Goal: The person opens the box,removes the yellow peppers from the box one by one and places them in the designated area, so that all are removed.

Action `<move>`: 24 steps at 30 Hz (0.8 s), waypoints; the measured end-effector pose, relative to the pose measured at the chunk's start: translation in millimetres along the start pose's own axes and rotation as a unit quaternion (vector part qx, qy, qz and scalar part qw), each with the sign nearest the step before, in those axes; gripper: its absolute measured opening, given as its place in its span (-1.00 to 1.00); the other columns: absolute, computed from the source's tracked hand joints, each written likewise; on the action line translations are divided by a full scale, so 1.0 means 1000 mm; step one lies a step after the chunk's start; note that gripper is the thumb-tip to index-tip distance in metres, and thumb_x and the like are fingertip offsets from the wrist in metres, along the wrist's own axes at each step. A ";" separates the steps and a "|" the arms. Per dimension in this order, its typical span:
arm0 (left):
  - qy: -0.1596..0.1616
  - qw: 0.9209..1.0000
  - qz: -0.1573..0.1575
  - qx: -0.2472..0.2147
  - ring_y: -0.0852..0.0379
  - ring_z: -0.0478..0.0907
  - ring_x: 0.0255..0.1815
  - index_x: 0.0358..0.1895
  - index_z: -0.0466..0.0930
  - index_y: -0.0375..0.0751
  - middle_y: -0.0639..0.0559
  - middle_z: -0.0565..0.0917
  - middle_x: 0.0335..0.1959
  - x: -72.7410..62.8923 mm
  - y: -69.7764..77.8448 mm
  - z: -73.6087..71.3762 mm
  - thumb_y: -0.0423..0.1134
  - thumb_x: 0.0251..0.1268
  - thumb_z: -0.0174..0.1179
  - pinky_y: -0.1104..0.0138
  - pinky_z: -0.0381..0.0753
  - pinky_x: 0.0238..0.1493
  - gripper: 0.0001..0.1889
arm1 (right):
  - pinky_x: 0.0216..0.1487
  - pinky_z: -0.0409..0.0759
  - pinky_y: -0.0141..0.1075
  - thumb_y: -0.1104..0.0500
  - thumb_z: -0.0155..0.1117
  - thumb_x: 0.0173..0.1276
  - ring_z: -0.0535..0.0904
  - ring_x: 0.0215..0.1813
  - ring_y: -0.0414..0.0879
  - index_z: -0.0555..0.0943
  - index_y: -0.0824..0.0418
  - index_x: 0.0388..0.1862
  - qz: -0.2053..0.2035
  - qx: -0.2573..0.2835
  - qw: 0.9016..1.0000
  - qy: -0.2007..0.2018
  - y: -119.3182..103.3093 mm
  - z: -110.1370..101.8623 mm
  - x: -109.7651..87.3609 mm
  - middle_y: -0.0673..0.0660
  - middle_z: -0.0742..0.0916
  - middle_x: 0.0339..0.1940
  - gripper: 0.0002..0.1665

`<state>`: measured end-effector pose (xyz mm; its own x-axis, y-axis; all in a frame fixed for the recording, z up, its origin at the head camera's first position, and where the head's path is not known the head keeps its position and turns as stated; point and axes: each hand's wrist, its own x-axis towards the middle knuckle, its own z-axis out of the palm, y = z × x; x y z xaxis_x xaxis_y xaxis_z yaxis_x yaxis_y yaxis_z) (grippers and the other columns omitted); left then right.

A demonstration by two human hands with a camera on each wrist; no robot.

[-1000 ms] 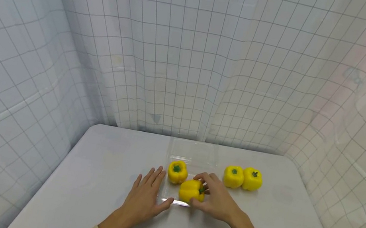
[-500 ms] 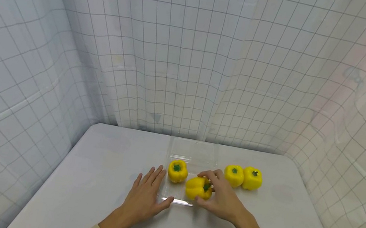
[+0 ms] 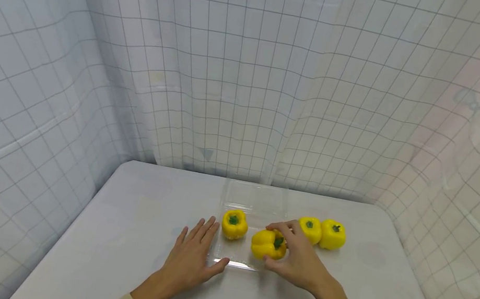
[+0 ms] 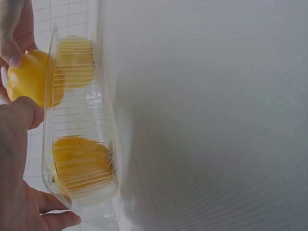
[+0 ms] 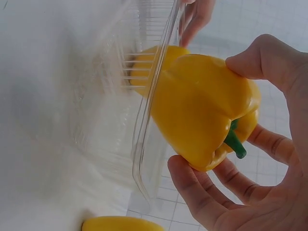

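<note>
My right hand [image 3: 300, 259] grips a yellow bell pepper [image 3: 266, 244] between thumb and fingers, its green stem turned toward the palm. In the right wrist view this bell pepper [image 5: 202, 106] is tilted and stands at the rim of the clear plastic container [image 5: 139, 159]. Inside the container [image 3: 222, 253], at its left, sits another yellow pepper [image 3: 235, 225], stem up. My left hand [image 3: 189, 257] lies at the container's left side with fingers straight and spread; in the left wrist view its fingers [image 4: 62, 219] touch or nearly touch the wall.
Two more yellow peppers [image 3: 309, 230] [image 3: 332, 235] stand side by side on the white table [image 3: 140, 207], right of the container. The container's clear lid [image 3: 256, 195] lies opened toward the back. Grid-patterned white curtains [image 3: 249, 93] enclose the table on the back and sides.
My right hand has moved right and slightly back with the held pepper, from above the container's middle toward its right side. The left hand has stayed in place.
</note>
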<state>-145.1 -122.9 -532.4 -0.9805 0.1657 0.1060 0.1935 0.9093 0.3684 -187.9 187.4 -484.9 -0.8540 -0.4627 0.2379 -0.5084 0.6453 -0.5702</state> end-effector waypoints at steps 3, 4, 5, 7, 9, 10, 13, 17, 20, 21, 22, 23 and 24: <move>-0.004 1.000 -0.002 0.006 -0.33 0.26 0.94 0.87 0.29 -0.17 -0.16 0.30 0.93 0.000 0.000 0.001 0.45 0.55 0.35 -0.50 0.18 0.86 0.08 | 0.33 0.81 -0.11 0.08 0.79 0.30 0.65 0.23 -0.17 0.69 -0.10 0.50 -0.004 -0.002 1.000 0.005 0.001 -0.003 -0.001 0.02 0.67 0.31 -0.21; -0.006 1.000 -0.003 0.009 -0.33 0.25 0.94 0.87 0.29 -0.17 -0.15 0.30 0.93 0.000 0.001 0.001 0.46 0.55 0.34 -0.50 0.18 0.87 0.08 | 0.31 0.81 -0.13 0.09 0.79 0.30 0.66 0.22 -0.17 0.69 -0.08 0.50 -0.006 -0.002 1.000 0.007 0.002 -0.004 -0.002 0.02 0.67 0.31 -0.21; -0.006 1.000 -0.004 0.009 -0.33 0.25 0.94 0.87 0.29 -0.16 -0.15 0.29 0.93 0.000 0.001 0.001 0.46 0.55 0.34 -0.50 0.18 0.87 0.08 | 0.28 0.80 -0.15 0.10 0.80 0.29 0.66 0.22 -0.17 0.70 -0.07 0.49 -0.009 -0.002 1.000 0.011 0.002 -0.005 -0.002 0.02 0.67 0.30 -0.21; -0.007 1.000 -0.005 0.009 -0.33 0.25 0.94 0.87 0.29 -0.16 -0.15 0.29 0.94 0.000 0.001 0.001 0.46 0.55 0.35 -0.50 0.17 0.87 0.08 | 0.24 0.79 -0.19 0.11 0.80 0.29 0.66 0.20 -0.17 0.70 -0.05 0.49 -0.014 -0.003 1.000 0.016 0.003 -0.008 -0.003 0.03 0.67 0.29 -0.21; -0.006 1.000 -0.004 0.008 -0.33 0.25 0.94 0.87 0.29 -0.16 -0.15 0.29 0.94 0.001 0.001 0.001 0.45 0.55 0.35 -0.50 0.17 0.87 0.08 | 0.22 0.79 -0.19 0.11 0.79 0.29 0.67 0.19 -0.16 0.70 -0.03 0.49 -0.019 -0.007 1.000 0.023 0.004 -0.010 -0.004 0.04 0.67 0.29 -0.21; -0.006 1.000 -0.004 0.008 -0.33 0.24 0.94 0.87 0.29 -0.15 -0.15 0.28 0.94 0.001 0.001 0.001 0.45 0.55 0.35 -0.51 0.17 0.87 0.07 | 0.22 0.79 -0.18 0.12 0.79 0.28 0.68 0.20 -0.15 0.71 -0.03 0.49 -0.020 -0.008 0.999 0.026 0.004 -0.011 -0.004 0.04 0.68 0.29 -0.21; -0.004 1.000 -0.003 0.007 -0.33 0.24 0.94 0.87 0.29 -0.16 -0.15 0.28 0.94 0.001 0.000 0.001 0.44 0.55 0.35 -0.51 0.18 0.87 0.07 | 0.24 0.81 -0.14 0.12 0.79 0.28 0.70 0.21 -0.13 0.70 -0.01 0.50 -0.024 -0.018 0.999 0.033 0.006 -0.013 -0.005 0.05 0.68 0.30 -0.20; -0.004 1.000 -0.002 0.006 -0.32 0.24 0.95 0.87 0.29 -0.15 -0.14 0.28 0.94 0.000 0.000 0.001 0.44 0.54 0.35 -0.50 0.18 0.87 0.08 | 0.26 0.81 -0.09 0.12 0.78 0.27 0.70 0.21 -0.11 0.69 -0.01 0.51 -0.020 -0.029 0.999 0.039 0.009 -0.016 -0.007 0.08 0.68 0.30 -0.18; -0.005 1.000 -0.002 0.007 -0.32 0.24 0.95 0.87 0.29 -0.16 -0.14 0.28 0.94 0.000 0.000 0.001 0.44 0.54 0.35 -0.50 0.17 0.87 0.08 | 0.25 0.81 -0.09 0.12 0.79 0.26 0.68 0.19 -0.12 0.69 -0.01 0.50 -0.013 -0.033 0.999 0.041 0.011 -0.018 -0.007 0.10 0.68 0.29 -0.18; -0.005 1.000 -0.003 0.007 -0.33 0.24 0.95 0.87 0.29 -0.16 -0.14 0.28 0.94 0.000 0.000 0.001 0.44 0.54 0.35 -0.50 0.17 0.87 0.08 | 0.25 0.81 -0.09 0.11 0.79 0.26 0.68 0.18 -0.12 0.69 -0.01 0.50 -0.012 -0.034 0.999 0.041 0.012 -0.019 -0.007 0.10 0.68 0.28 -0.18; -0.005 1.000 -0.003 0.007 -0.33 0.24 0.95 0.87 0.29 -0.16 -0.14 0.28 0.94 0.000 0.000 0.001 0.44 0.55 0.35 -0.51 0.17 0.87 0.07 | 0.25 0.81 -0.09 0.12 0.79 0.26 0.67 0.17 -0.12 0.69 -0.01 0.50 -0.010 -0.034 0.999 0.041 0.012 -0.020 -0.007 0.11 0.68 0.27 -0.18; -0.006 1.000 -0.003 0.005 -0.33 0.24 0.95 0.87 0.29 -0.17 -0.15 0.28 0.94 0.000 0.000 0.001 0.43 0.55 0.36 -0.51 0.17 0.87 0.07 | 0.24 0.81 -0.09 0.11 0.79 0.26 0.67 0.17 -0.12 0.69 -0.02 0.50 -0.009 -0.036 0.998 0.041 0.013 -0.021 -0.007 0.10 0.68 0.26 -0.18; -0.006 1.000 -0.003 0.005 -0.34 0.24 0.95 0.87 0.29 -0.17 -0.15 0.28 0.94 0.000 0.000 0.000 0.43 0.56 0.35 -0.51 0.17 0.86 0.07 | 0.24 0.81 -0.09 0.11 0.78 0.25 0.67 0.16 -0.12 0.69 0.00 0.50 -0.008 -0.037 0.998 0.041 0.013 -0.022 -0.007 0.11 0.68 0.25 -0.18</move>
<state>-145.2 -122.3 -532.4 -0.9819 0.1656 0.0922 0.1880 0.9141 0.3594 -190.7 212.4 -476.7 -0.8500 -0.4243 0.3123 -0.5269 0.6819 -0.5073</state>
